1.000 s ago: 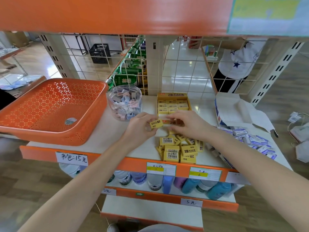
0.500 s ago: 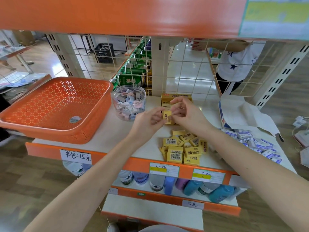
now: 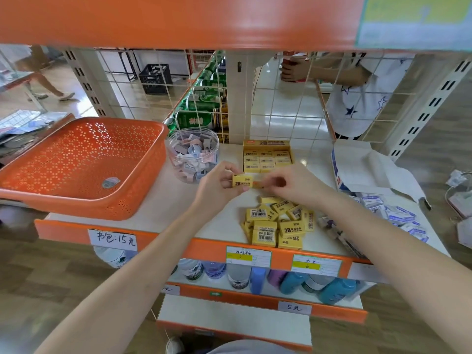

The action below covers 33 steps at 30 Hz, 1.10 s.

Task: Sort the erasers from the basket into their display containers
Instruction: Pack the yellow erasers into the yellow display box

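Over the middle of the shelf (image 3: 163, 203), the left hand (image 3: 219, 186) pinches a yellow eraser (image 3: 242, 181). The right hand (image 3: 296, 185), blurred, meets its end with curled fingers, grip unclear. Next, it likely needs squaring into the display box (image 3: 267, 159) at the back edge.

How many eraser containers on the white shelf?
3: clear round plastic jar by the orange basket; open yellow cardboard box mid-back; opened white cardboard box, right. None seems hidden.

Your basket (image 3: 122, 208) is perforated, faintly glossy plastic. Your jar (image 3: 176, 159) is clear smooth plastic; the yellow erasers (image 3: 277, 224) wear matt paper sleeves.
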Available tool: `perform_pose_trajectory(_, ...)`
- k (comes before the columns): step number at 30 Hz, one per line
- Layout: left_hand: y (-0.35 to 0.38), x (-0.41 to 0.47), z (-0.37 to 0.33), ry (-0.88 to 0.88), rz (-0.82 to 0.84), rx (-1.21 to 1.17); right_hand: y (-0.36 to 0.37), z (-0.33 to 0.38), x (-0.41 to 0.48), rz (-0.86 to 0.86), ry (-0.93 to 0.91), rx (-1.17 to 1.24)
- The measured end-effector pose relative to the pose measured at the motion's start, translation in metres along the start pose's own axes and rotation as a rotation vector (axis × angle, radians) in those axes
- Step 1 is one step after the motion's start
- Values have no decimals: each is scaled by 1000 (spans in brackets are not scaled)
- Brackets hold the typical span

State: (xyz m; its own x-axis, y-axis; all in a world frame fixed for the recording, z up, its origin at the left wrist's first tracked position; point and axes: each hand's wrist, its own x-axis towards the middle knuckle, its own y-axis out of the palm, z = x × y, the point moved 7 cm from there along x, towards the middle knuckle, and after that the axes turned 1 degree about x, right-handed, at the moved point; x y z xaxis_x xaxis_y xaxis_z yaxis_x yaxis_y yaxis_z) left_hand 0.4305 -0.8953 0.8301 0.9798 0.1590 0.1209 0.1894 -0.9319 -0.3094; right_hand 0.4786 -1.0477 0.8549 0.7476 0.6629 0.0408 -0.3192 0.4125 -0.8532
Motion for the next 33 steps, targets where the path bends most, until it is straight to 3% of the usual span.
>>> perform_pose_trajectory(2, 0, 0, 2, 3, 17, -11, 13, -1, -3, 143, -19, -154)
perform_pose_trajectory(6, 2, -1, 7, -20, 33, -20, 17, -5, -3, 174, 14, -133)
perform_pose_trajectory(17, 4, 4, 8, -34, 23, 51, 3, -6, 0, -27, -57, -127)
perform_pose_trajectory(27, 6, 35, -15, 49, -4, 448, -40, -48, 31, -105, 187, -312)
perform_pose_trajectory(33, 18, 52, -14, 0, 106, 619, -22, -62, 52, -31, 237, -379)
